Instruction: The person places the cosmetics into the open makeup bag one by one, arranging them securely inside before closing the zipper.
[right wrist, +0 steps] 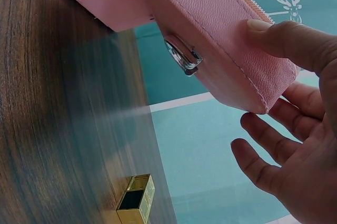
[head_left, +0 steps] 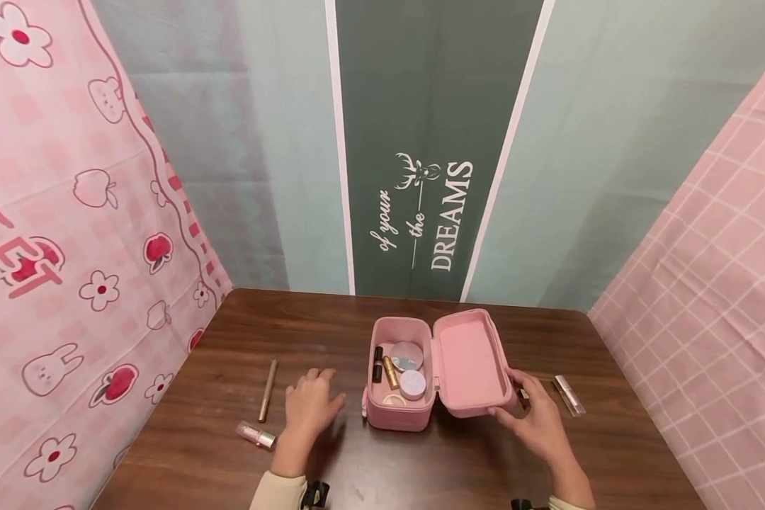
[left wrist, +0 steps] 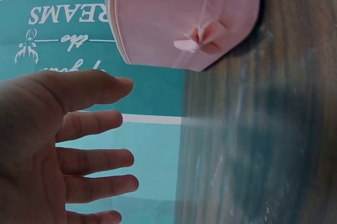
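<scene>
A pink makeup case point(head_left: 400, 419) stands unzipped on the table, its lid point(head_left: 472, 361) swung out to the right. My right hand point(head_left: 535, 421) holds the lid's outer edge, thumb point(right wrist: 284, 37) on the side wall and fingers behind. Inside the case lie a black tube point(head_left: 377, 365), a gold tube point(head_left: 391, 372), a round compact point(head_left: 406, 355) and a smaller pale round case point(head_left: 412, 384). Left of the case, my left hand point(head_left: 309, 404) is over the table with fingers spread and nothing in it. A pink bow point(left wrist: 200, 40) decorates the case's side in the left wrist view.
A slim gold-brown pencil point(head_left: 268, 391) and a clear tube with a silver cap point(head_left: 256, 435) lie left of my left hand. Beyond my right hand are a gold and black lipstick point(right wrist: 136, 200) and a clear-and-silver tube point(head_left: 569, 395). Cloth hangs along the table's back and sides.
</scene>
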Action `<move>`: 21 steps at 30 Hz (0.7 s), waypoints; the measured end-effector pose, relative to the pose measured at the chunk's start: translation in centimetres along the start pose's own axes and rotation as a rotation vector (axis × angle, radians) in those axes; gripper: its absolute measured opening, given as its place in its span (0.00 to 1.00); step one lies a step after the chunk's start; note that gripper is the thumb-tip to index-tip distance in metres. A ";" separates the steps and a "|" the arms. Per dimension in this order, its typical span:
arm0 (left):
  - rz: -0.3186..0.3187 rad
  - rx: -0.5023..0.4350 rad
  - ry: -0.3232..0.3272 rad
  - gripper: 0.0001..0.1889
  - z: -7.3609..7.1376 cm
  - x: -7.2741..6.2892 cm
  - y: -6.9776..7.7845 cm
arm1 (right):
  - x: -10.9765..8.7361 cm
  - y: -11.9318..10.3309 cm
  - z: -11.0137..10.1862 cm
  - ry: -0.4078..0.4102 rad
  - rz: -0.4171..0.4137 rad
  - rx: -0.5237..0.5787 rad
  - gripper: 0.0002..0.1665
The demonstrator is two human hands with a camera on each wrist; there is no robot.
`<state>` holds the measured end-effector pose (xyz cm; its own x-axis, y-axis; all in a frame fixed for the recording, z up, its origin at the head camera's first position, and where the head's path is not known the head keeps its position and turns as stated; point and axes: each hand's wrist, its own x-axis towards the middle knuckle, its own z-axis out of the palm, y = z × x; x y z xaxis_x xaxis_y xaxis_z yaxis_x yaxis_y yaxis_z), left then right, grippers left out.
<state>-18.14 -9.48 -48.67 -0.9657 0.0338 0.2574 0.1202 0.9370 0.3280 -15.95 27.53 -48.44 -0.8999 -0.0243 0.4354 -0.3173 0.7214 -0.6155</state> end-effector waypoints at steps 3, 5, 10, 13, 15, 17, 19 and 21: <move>-0.007 -0.003 0.015 0.22 0.1 -0.4 -0.6 | 0.0 -0.1 0.1 0.004 -0.005 0.003 0.44; -0.008 -0.006 0.024 0.21 0.1 -0.7 -1.0 | 0.0 -0.1 0.1 0.010 -0.011 0.005 0.44; -0.025 -0.016 0.050 0.21 0.1 -1.1 -1.8 | 0.0 0.0 0.1 0.015 -0.013 0.006 0.44; -0.047 -0.017 0.070 0.19 0.0 -1.4 -2.3 | -0.1 -0.1 0.1 0.019 -0.014 0.014 0.43; -0.062 -0.022 0.089 0.19 0.1 -1.6 -2.5 | -0.1 -0.1 0.1 0.024 -0.018 0.020 0.43; -0.080 -0.030 0.119 0.19 0.4 -1.9 -2.8 | -0.1 -0.2 0.0 0.023 -0.017 0.022 0.43; -0.106 -0.053 0.156 0.19 0.9 -2.3 -3.2 | -0.1 -0.2 0.0 0.023 -0.018 0.029 0.43; -0.133 -0.083 0.205 0.20 1.5 -2.7 -3.5 | -0.2 -0.2 0.1 0.023 -0.017 0.032 0.43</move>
<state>-16.30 -12.31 -51.87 -0.9084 -0.1672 0.3831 0.0218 0.8963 0.4429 -15.72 27.33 -48.41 -0.8876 -0.0201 0.4602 -0.3419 0.6983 -0.6289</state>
